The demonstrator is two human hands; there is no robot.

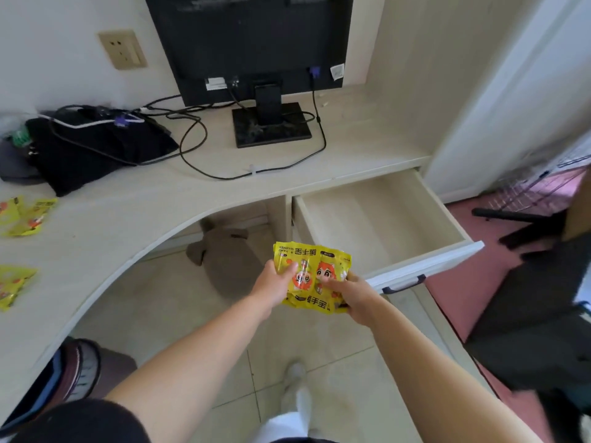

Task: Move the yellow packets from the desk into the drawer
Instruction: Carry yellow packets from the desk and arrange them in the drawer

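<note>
Stacked glossy yellow foil packets [311,276] are gripped by fingers of left hand [275,282] and right hand [355,295], short of the open pale wooden drawer [377,219] at two o'clock; slick ones could be spilled onto the tiled floor [319,340].

In your grip: yellow packets [311,276] printed with orange cartoon faces and black lettering. Just right of your grip, the drawer [377,219] shows a cream inside, a white front and a dark navy handle [404,284]. Well left of it, loose packets [22,215] in the same yellow and orange lie on the pale wood-grain desk [160,203]. Beyond your grip, a black monitor [249,43]; beneath, beige floor tiles [153,302].
</note>
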